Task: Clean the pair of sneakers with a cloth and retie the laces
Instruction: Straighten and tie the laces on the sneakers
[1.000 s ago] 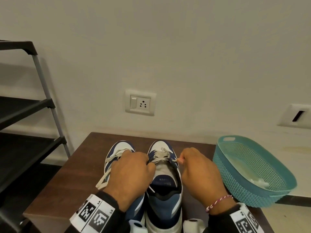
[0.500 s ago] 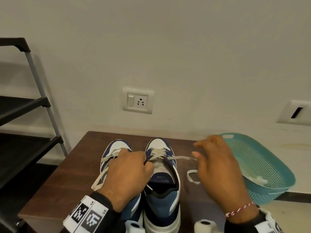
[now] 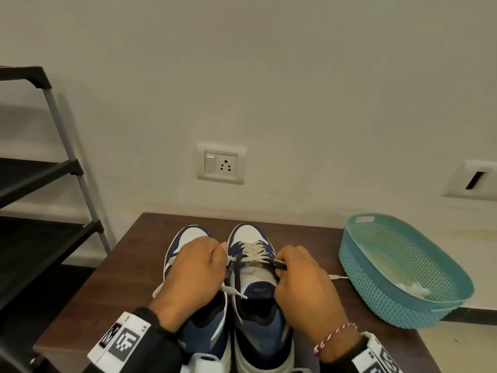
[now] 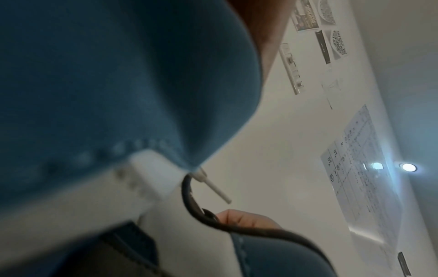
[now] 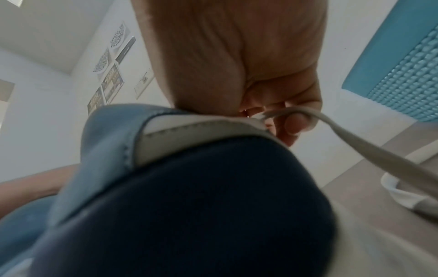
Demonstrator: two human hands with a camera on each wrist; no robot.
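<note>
While both sneakers stand side by side on the brown table (image 3: 129, 267), toes toward the wall, the right hand (image 3: 304, 289) pinches the off-white lace (image 5: 350, 138) of the right sneaker (image 3: 258, 300) at its outer eyelets, fingers curled round it. Over the left sneaker (image 3: 185, 238), the left hand (image 3: 193, 275) pinches that lace's other end. A teal basket (image 3: 376, 292) sits just beside them, a white cloth (image 3: 411, 288) inside

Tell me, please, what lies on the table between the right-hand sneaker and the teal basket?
In the head view, a loose end of the white lace lies on the brown table between the right-hand sneaker and the teal basket, its tip almost at the basket's wall.
</note>
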